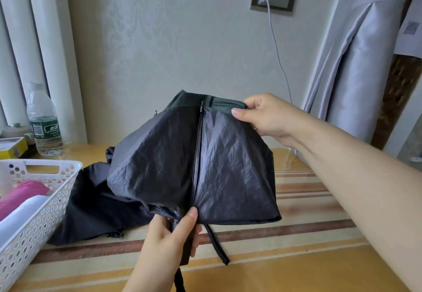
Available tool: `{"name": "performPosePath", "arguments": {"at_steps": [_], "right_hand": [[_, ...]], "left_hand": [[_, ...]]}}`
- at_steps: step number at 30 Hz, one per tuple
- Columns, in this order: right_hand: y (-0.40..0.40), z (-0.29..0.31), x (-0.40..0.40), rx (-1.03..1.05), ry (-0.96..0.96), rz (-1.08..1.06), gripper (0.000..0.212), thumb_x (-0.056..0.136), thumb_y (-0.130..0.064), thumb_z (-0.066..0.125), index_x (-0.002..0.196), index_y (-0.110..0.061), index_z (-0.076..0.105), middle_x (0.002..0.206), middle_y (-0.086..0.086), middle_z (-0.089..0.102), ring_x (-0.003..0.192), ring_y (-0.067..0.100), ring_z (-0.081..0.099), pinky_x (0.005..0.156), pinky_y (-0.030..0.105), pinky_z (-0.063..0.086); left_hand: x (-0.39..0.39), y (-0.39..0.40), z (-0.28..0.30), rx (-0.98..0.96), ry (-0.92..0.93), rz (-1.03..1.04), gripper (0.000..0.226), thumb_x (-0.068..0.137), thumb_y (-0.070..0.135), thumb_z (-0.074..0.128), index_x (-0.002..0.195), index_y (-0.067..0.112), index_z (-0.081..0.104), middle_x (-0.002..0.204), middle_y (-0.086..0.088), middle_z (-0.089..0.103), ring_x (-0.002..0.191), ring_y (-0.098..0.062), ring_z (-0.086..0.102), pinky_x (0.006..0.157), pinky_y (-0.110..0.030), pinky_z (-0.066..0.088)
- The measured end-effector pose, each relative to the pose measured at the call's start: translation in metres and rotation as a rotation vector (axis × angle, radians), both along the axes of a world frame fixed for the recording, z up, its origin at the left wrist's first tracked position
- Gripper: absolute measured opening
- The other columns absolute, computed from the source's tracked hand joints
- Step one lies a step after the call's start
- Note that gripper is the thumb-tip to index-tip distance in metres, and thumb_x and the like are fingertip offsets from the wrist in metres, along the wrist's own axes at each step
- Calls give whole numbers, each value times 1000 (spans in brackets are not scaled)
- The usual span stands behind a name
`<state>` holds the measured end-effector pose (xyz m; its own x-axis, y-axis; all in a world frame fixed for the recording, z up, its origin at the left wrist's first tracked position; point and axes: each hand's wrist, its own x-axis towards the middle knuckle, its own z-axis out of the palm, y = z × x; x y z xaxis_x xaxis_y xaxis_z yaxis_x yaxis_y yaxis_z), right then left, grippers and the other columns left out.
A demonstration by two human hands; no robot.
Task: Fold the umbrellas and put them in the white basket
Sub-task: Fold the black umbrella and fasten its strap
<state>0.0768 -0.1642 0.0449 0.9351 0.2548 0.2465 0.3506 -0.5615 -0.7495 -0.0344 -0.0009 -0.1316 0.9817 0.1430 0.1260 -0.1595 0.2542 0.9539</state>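
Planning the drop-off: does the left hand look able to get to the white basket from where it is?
Probably yes: the white basket sits close beside the left hand with nothing between, though that hand grips the black umbrella.

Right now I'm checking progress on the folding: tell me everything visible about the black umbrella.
The black umbrella is half collapsed, its crinkled dark fabric bunched and spread, one rib running up the middle. The left hand grips its handle end; the right hand pinches the canopy's far edge. Loose fabric trails onto the table beside the white basket. A strap dangles below.
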Motion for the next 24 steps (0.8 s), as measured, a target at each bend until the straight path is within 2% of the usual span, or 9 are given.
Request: {"name": "performPosePath", "arguments": {"at_steps": [4,5,9,11,13,15,18,21,24], "right_hand": [[6,-3,-2,-151,30,-10,15,95,-26,60,96,-12,66,93,10,69,80,20,62,76,32,49],[6,-2,-2,-118,-9,-13,5,95,-19,61,92,-17,65,88,8,69,76,19,63,74,31,50],[2,-4,-1,79,-132,-15,22,93,-8,60,104,-28,60,61,3,58,53,14,47,58,23,37],[1,-8,1,34,-87,-65,24,93,-21,63,116,-25,57,80,5,65,67,14,56,69,25,46],[3,-9,1,-99,54,-126,49,86,-49,64,121,-15,58,103,6,65,88,16,59,80,27,48],[3,-11,0,-224,202,-124,65,77,-63,63,110,-6,62,104,6,64,88,16,57,74,26,45],[-5,-15,-2,-234,178,-4,27,88,-33,68,83,-7,65,79,2,64,75,14,57,74,27,43],[-11,-20,-4,-176,111,-51,37,90,-34,65,60,-14,57,56,0,55,53,11,48,60,25,38],[-13,-20,-12,-262,184,-48,46,91,-56,48,90,-15,67,90,5,65,84,19,59,78,29,44]], "left_hand": [[2,0,-4,56,7,-1,35,90,19,60,84,-14,51,50,-15,50,44,-20,46,43,-24,35],[2,0,-3,54,9,-2,35,91,18,60,85,-14,50,50,-15,50,44,-21,46,43,-24,35],[4,3,-4,5,27,32,27,91,15,60,86,-10,51,53,-13,53,44,-20,45,41,-22,36],[5,3,-5,30,32,39,27,91,17,61,83,-8,52,55,-15,54,45,-21,45,44,-24,35],[5,3,-6,63,35,41,29,91,19,62,80,-6,52,55,-15,54,47,-22,47,49,-28,36],[4,2,-6,80,40,53,29,90,19,63,74,-3,53,56,-17,56,50,-25,48,55,-35,37],[5,2,-6,51,59,63,28,89,17,64,70,0,54,59,-19,57,53,-28,47,59,-41,36],[5,3,-5,11,76,65,28,89,18,64,69,1,54,60,-21,56,54,-29,45,60,-42,33],[5,2,-4,13,89,62,28,88,21,68,70,2,55,60,-20,56,54,-29,45,60,-42,34]]}}
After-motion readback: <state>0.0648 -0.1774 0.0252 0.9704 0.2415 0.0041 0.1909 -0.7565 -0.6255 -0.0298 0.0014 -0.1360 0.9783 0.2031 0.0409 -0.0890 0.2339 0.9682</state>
